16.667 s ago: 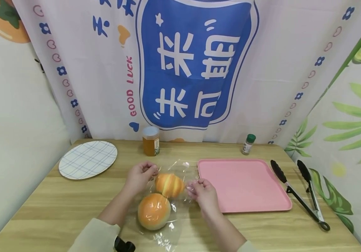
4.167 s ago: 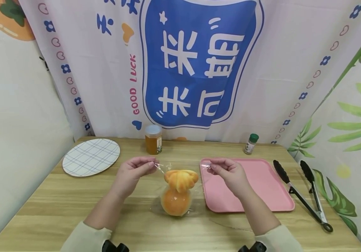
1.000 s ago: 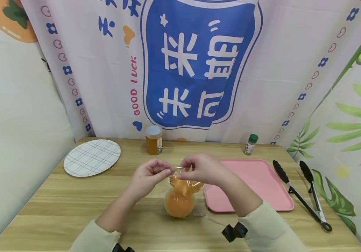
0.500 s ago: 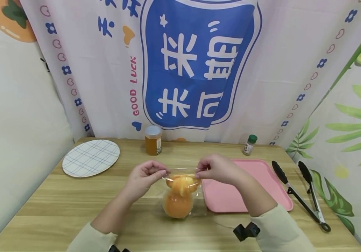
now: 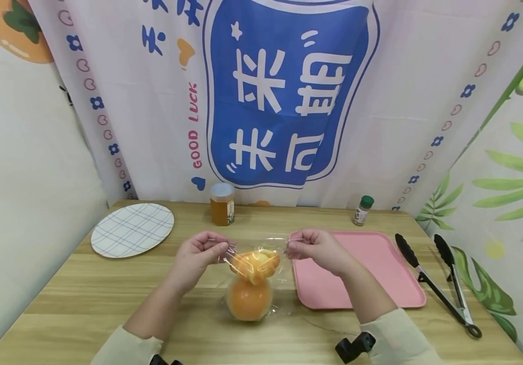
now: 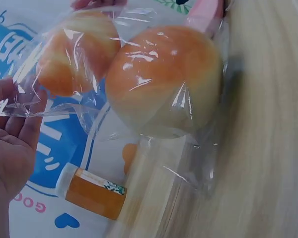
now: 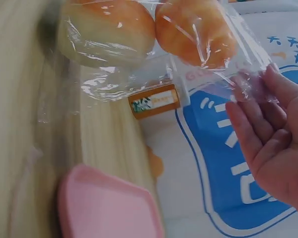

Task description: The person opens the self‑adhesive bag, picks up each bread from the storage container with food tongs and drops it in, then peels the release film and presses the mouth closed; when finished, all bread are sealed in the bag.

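A clear plastic bag (image 5: 284, 284) stands on the wooden table, with two breads inside. The round bun (image 5: 250, 300) sits at the bottom, and the ridged, croissant-like bread (image 5: 256, 265) rests above it. My left hand (image 5: 197, 259) pinches the bag's upper left corner between thumb and fingers. At the opposite upper corner, my right hand (image 5: 318, 250) pinches the film, stretching the top edge between both hands. The left wrist view shows the bun (image 6: 164, 82) through shiny film, with the left hand (image 6: 12, 144) at the bag's edge. In the right wrist view the right hand (image 7: 278, 129) holds the other edge.
A pink tray (image 5: 357, 274) lies just right of the bag, with black-tipped tongs (image 5: 444, 289) beyond it. Behind stand an amber jar (image 5: 222, 205) and a small green-capped shaker (image 5: 363, 211). A checked oval plate (image 5: 132, 230) lies at the back left.
Over the last second my hands have moved apart from close together, spreading the bag's top edge. The bag and breads have shifted slightly left. Long before, the bag lay flatter, further left.
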Motion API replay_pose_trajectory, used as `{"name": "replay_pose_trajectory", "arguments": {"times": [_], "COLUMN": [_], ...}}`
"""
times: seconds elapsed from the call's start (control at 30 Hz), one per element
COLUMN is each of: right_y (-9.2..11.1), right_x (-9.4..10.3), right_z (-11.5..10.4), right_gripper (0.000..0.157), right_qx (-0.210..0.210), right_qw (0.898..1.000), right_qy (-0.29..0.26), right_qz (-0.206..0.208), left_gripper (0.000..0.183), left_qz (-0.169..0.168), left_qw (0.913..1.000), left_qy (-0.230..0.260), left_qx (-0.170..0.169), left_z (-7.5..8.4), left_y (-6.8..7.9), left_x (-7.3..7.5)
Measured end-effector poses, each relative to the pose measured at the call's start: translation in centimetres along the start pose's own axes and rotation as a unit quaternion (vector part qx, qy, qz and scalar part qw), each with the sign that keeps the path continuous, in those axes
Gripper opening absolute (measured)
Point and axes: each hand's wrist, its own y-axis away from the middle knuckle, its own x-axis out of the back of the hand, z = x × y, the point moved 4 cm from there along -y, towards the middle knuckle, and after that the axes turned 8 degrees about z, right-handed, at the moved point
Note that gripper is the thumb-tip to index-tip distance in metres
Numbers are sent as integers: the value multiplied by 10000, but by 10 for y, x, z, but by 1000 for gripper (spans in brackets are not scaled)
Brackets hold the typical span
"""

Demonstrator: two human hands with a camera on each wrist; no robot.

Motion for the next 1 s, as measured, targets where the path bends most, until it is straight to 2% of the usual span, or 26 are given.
{"name": "replay_pose_trajectory", "arguments": {"times": [0.07,0.13,0.23,0.33,0.53,0.67,0.9,1.0], "right_y": [-5,-10,-19,-27,-40,-47,-56,-58], "right_x": [-6,-13,-23,-30,-37,-43,-47,-48], "right_z": [7,14,25,36,54,62,74,76], "right_gripper": [29,26,23,22,29,32,35,36], "right_qx": [-161,-367,-642,-782,-725,-858,-1143,-1186], "right_qw": [9984,9954,9916,9892,9848,9797,9659,9630], "right_qy": [-545,-862,-1052,-1039,-992,-1090,-1448,-1498], "right_qz": [80,193,393,676,1227,1447,1817,1900], "left_gripper": [7,9,21,32,40,42,42,42], "left_qz": [124,252,445,600,816,893,1011,1041], "left_qw": [9995,9980,9945,9916,9889,9882,9854,9854], "left_qy": [6,20,-48,14,58,92,162,202], "left_qx": [277,580,943,1150,1239,1243,1360,1332], "left_z": [-4,-9,-20,-33,-55,-66,-80,-82], "left_y": [-4,-9,-18,-27,-42,-47,-53,-54], "left_x": [4,8,14,17,21,23,25,25]}}
